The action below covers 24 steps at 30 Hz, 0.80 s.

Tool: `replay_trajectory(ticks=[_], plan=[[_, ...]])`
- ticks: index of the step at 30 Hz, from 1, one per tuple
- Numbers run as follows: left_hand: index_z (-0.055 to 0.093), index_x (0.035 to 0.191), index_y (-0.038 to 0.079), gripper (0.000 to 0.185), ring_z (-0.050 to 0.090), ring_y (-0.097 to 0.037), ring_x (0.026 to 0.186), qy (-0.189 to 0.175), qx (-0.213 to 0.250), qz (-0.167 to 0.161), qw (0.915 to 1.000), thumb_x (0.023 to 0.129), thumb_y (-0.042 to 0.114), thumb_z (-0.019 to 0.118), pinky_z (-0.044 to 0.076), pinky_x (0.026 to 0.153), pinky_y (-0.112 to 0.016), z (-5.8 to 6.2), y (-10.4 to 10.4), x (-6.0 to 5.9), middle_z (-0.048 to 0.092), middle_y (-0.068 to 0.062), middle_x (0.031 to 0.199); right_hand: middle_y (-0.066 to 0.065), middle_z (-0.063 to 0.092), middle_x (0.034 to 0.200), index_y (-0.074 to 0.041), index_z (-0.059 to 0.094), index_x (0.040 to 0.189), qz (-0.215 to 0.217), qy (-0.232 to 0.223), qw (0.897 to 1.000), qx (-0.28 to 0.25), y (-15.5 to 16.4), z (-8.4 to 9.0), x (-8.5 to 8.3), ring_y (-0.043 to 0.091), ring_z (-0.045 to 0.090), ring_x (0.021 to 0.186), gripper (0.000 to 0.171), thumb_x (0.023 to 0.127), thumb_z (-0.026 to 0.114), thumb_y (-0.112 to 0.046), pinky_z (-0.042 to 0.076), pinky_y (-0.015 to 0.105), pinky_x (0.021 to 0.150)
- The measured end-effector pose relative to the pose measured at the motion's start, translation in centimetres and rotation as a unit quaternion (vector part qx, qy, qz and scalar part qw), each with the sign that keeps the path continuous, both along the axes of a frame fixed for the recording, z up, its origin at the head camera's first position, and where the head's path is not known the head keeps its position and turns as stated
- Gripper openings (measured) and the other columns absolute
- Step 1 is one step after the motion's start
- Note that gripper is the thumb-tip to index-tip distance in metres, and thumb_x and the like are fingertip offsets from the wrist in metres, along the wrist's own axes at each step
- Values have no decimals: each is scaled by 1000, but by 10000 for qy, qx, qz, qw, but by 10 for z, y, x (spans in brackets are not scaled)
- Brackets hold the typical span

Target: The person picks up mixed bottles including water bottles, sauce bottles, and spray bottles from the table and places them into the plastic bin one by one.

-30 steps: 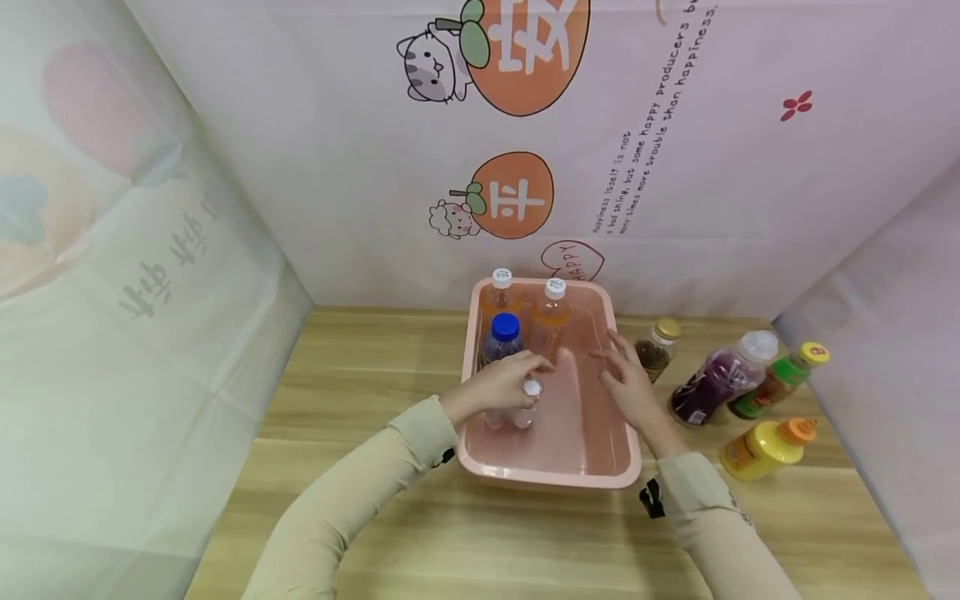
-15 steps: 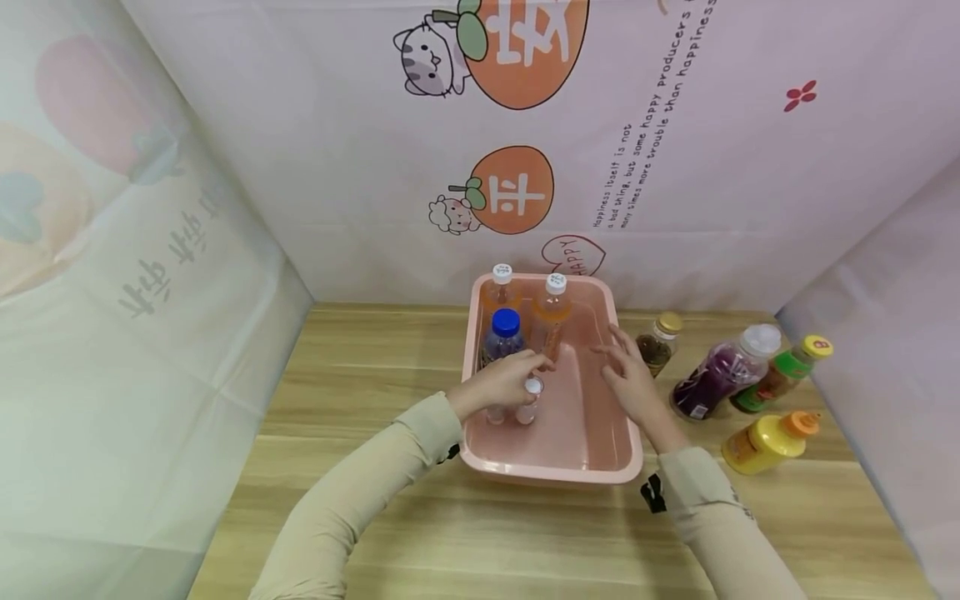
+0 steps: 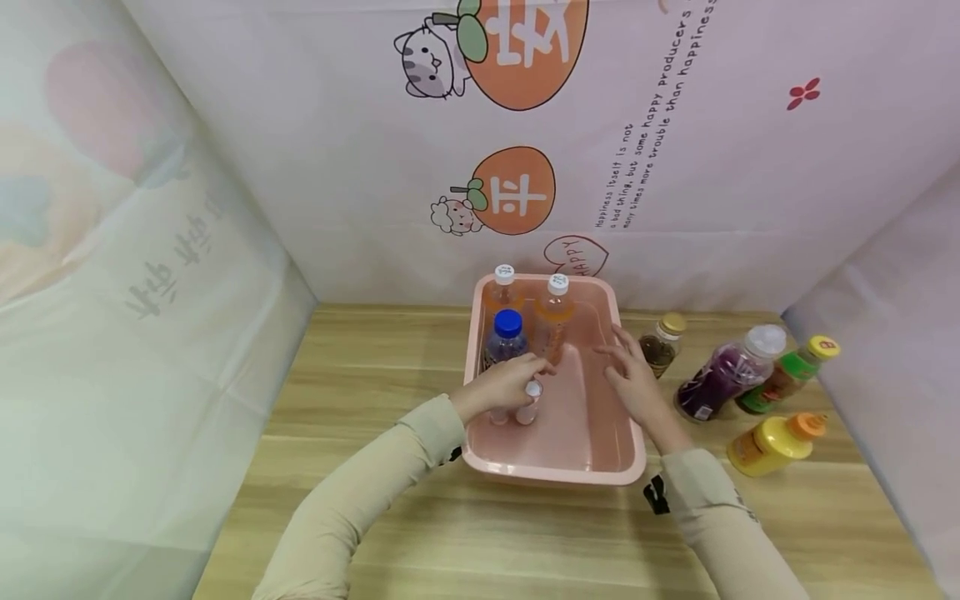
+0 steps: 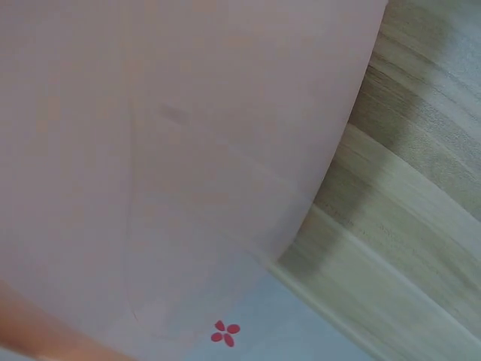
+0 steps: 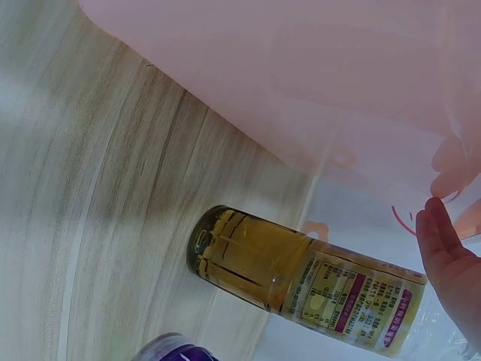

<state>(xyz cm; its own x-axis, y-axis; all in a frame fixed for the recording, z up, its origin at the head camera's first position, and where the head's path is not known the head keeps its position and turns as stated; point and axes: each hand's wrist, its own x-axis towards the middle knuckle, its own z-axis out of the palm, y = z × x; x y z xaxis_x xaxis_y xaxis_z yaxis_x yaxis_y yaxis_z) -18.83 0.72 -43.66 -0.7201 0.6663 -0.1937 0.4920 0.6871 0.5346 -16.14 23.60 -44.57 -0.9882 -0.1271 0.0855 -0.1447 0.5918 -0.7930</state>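
The pink tub [image 3: 555, 477] looks like smooth, glossy plastic, with pale highlights on its rim. The tabletop [image 3: 360, 367] shows wood grain with a soft sheen. The backdrop [image 3: 337, 167] appears to be matt, lightly creased cloth. The yellow squeeze bottle [image 3: 771, 448] looks like smooth plastic; the sleeves [image 3: 375, 487] are wrinkled, matt fabric.

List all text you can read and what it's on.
"平", sideways, on the lower orange fruit
"安", sideways, on the upper orange fruit, cut off
"HAPPY", in the heart on the wall
"Happiness itself is not / a bad thing, but some happy producers / many times more trouble than happiness", same wall, cut off
Too small or blurred: two white caps, yellow cap, amber bottle, purple bottle, yellow bottle, side wall.
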Motion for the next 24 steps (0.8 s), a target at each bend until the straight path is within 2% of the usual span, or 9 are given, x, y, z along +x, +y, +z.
replay_trajectory(ticks=[13, 20, 24], plan=[[52, 132, 14, 50, 58, -18, 117, 123, -251, -44, 9996, 85, 0, 61, 51, 94, -29, 2, -3, 4, 55, -6, 130, 23, 23, 154, 9, 59, 118, -35, 220, 9998, 11, -1, -5, -3, 49, 22, 140, 34, 87, 47, 2, 28, 62, 111], [52, 132, 16, 51, 59, -16, 105, 161, -376, 8, 9992, 84, 0, 62, 52, 85, -26, 3, -3, 5, 54, -3, 127, 24, 24, 153, 9, 59, 117, -21, 300, 9995, 32, -1, -6, -4, 49, 22, 140, 34, 86, 47, 2, 28, 63, 110], [52, 132, 17, 52, 59, -16, 104, 184, -422, 12, 9989, 84, 0, 63, 52, 83, -27, 3, -4, 5, 54, -3, 128, 24, 24, 153, 9, 59, 116, -29, 314, 9995, 13, -1, -6, -4, 49, 22, 140, 33, 86, 46, 3, 28, 63, 110]])
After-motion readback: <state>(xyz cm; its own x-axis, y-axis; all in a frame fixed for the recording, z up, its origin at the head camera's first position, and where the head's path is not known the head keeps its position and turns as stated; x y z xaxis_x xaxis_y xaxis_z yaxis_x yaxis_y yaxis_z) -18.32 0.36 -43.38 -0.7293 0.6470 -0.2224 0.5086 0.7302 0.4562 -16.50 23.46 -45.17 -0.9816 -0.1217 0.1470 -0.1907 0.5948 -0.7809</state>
